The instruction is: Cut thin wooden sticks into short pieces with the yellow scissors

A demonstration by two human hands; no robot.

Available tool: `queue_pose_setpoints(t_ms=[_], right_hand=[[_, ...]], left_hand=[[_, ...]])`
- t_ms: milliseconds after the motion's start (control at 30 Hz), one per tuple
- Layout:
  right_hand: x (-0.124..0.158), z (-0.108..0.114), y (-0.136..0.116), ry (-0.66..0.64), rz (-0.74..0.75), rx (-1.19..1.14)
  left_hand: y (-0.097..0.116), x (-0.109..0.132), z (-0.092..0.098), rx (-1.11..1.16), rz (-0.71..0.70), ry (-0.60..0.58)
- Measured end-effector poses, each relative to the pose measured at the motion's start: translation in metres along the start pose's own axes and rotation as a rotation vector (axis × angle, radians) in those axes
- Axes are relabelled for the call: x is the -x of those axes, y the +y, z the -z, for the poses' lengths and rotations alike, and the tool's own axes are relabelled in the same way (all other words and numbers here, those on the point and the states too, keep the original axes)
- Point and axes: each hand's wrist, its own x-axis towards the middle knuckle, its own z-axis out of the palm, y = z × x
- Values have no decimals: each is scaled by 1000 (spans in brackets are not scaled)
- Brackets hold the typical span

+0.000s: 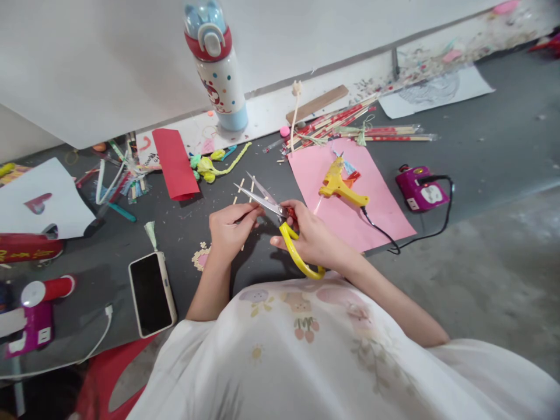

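Observation:
My right hand (312,236) is closed around the yellow handles of a pair of scissors (280,224), whose blades stand apart and point up and left. My left hand (230,230) pinches a thin pale wooden stick (250,201) that runs up between the blades. Both hands hover just above the dark grey table (481,151), close to my body. A small pale cut-out piece (201,255) lies on the table beside my left wrist.
A yellow glue gun (339,185) rests on pink paper (371,204), with its cord running to a purple socket block (420,189). A phone (151,293), red paper (175,163), a dotted bottle (221,70), chopstick packs (376,131) and white sheets lie around.

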Motion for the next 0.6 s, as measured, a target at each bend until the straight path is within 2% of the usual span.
queue_pose_setpoints(t_ms=[300, 400, 500, 600], right_hand=[[-4, -4, 3, 4, -45, 90], [-5, -6, 5, 6, -60, 97], [-7, -8, 5, 15, -90, 71], [-12, -11, 5, 35, -122, 39]], left_hand=[[-2, -3, 3, -183, -105, -28], [-6, -4, 2, -239, -180, -33], [-3, -2, 0, -312, -346, 89], [15, 4, -1, -357, -536, 252]])
